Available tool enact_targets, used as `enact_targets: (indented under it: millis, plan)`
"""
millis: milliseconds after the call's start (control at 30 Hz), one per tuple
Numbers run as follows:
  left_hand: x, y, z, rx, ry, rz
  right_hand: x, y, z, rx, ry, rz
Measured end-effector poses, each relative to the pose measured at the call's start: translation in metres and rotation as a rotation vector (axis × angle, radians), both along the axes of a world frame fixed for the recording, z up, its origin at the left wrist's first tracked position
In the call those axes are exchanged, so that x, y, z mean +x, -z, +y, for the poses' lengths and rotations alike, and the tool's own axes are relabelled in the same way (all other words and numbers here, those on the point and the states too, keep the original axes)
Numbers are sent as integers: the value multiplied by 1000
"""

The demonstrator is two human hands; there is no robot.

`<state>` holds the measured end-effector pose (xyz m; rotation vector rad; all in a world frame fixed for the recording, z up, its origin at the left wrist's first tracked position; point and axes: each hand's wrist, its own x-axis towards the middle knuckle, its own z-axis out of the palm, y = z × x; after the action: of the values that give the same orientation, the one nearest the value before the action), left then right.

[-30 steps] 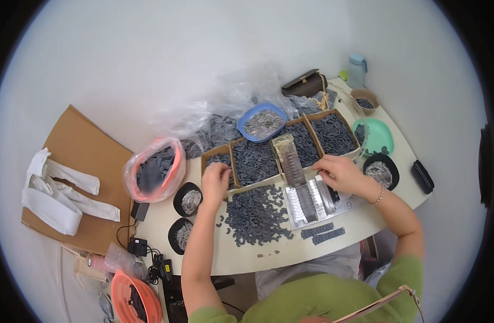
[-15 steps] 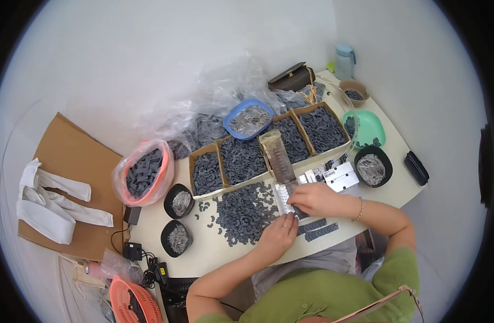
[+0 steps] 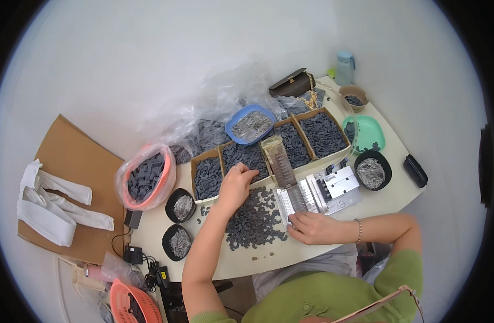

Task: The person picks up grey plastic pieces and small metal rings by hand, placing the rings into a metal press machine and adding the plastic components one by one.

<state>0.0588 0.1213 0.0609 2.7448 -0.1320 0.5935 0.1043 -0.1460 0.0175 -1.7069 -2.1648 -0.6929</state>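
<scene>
My left hand [image 3: 235, 185] reaches over the front edge of a divided box, its thumb and fingers drawn together at the grey parts [image 3: 241, 153] in the second compartment. What its fingertips hold, if anything, is too small to make out. My right hand [image 3: 313, 227] rests at the near end of a silver metal fixture [image 3: 311, 201] with slots, fingers bent and closed against its edge. Whatever sits under those fingertips is hidden. A clear ridged plastic piece [image 3: 281, 164] slopes from the box's rim down to the fixture. Loose small grey parts [image 3: 253, 223] lie piled left of it.
Beside the fixture stands a white block device [image 3: 342, 183]. Black bowls of metal pins [image 3: 371, 172] flank the work area on both sides. A blue tray [image 3: 250, 125] of pins rests on the box. Farther out are a green plate [image 3: 371, 133] and a bag-lined pink basket [image 3: 144, 177].
My left hand has left the fixture and moved up and left to the box. My right hand has shifted down along the fixture. Grey strips at the table's near edge no longer show.
</scene>
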Motion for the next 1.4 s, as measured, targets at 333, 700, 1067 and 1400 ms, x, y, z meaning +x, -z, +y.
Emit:
enact_targets:
  millis: [333,700,1067,1400]
  plan:
    - [21,-3,22,16,25,422,128,-27,46,20,465,247]
    - [32,-14,33,-28,-35,471,154,-32,75,-22,509,388]
    - [-15,13,-74,-276,523,368,69,-26,14,-455,115,822]
    - [-51,43,-93,-64,251,-6,59,-11,6,-258,127,577]
